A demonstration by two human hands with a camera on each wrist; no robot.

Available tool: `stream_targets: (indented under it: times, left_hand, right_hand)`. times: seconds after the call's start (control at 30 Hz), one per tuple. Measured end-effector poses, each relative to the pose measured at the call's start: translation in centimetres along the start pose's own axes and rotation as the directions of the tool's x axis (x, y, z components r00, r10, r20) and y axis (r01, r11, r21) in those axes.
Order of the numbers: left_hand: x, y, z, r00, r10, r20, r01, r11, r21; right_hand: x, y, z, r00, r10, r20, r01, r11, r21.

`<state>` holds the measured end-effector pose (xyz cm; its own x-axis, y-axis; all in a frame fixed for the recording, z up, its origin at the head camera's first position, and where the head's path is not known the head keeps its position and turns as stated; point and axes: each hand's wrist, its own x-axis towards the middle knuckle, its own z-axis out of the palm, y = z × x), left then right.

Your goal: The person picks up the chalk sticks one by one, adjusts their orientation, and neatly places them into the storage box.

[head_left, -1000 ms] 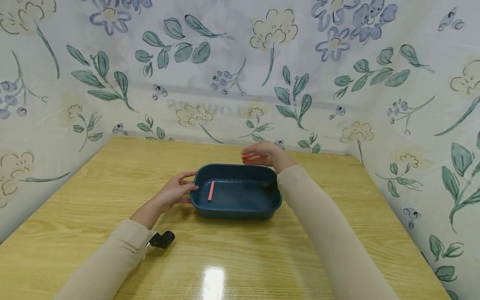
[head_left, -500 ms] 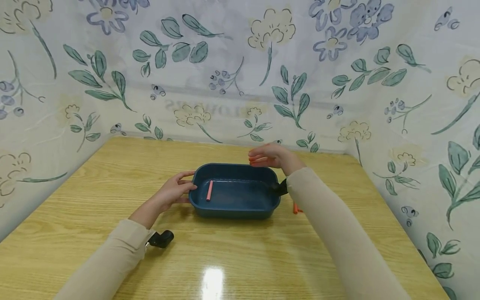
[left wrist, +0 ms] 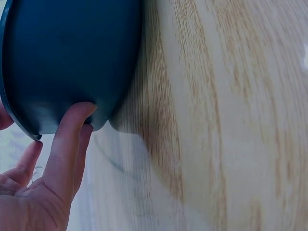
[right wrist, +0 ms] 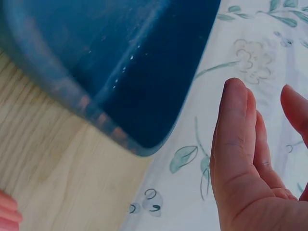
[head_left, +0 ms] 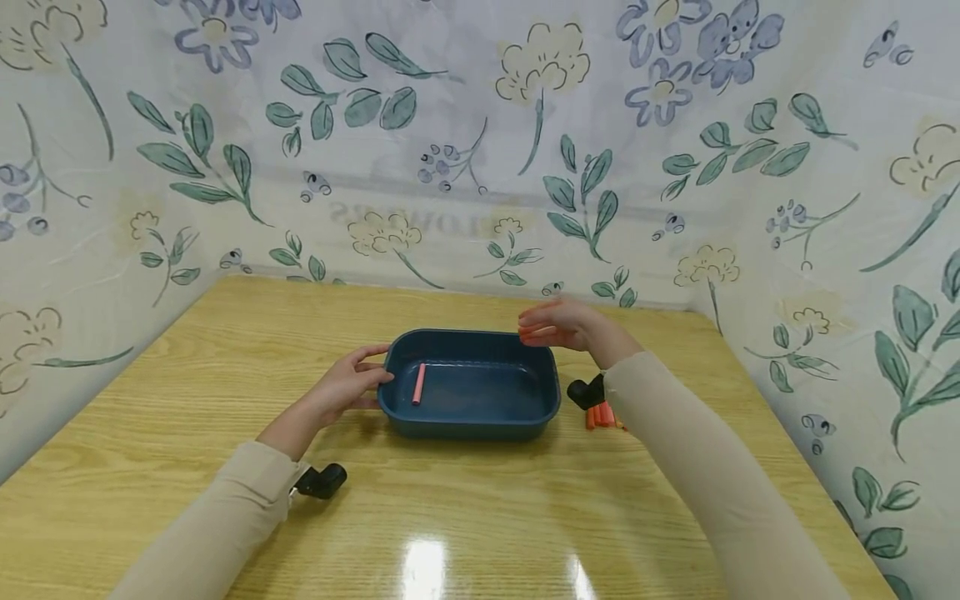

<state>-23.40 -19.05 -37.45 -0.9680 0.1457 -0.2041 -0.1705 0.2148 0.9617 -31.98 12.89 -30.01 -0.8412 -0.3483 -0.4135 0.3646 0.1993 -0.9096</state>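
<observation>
A dark blue rectangular tub (head_left: 467, 428) with rounded corners stands on the wooden table. One pink chalk-like stick (head_left: 419, 384) lies inside it, near the left end. My left hand (head_left: 351, 382) grips the tub's left end, thumb over the rim and other fingers outside. In the left wrist view, fingers of that hand (left wrist: 62, 163) press against the tub's outer wall. My right hand (head_left: 572, 327) hovers by the tub's back right corner. Its fingers are straight, with nothing held, as the right wrist view of this hand (right wrist: 245, 168) confirms.
Several red, orange and pink sticks (head_left: 600, 415) lie right of the tub, partly behind the right forearm. Black wrist-camera parts (head_left: 321, 481) stick out at both cuffs. A floral cloth (head_left: 450, 167) encloses the back and sides of the table (head_left: 480, 517).
My right hand has moved right, from behind the tub toward its back right corner. The group of sticks on the right has come into view. My left hand stays on the tub.
</observation>
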Motion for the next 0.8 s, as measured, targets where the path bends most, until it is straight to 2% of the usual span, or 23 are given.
stream_targets:
  times: [0.4, 0.8]
  left_hand:
    - [0.1, -0.2, -0.1, 1.0, 0.023, 0.005, -0.023, 1.0, -0.007]
    - [0.3, -0.4, -0.2, 1.0, 0.004, -0.012, -0.004, 1.0, -0.008]
  right_hand:
    - [-1.3, 1.4, -2.3, 1.0, -0.025, 0.002, 0.025, 0.999, 0.025]
    - [-2.5, 3.0, -5.3, 0.998, -0.048, -0.031, 0.049, 0.998, 0.039]
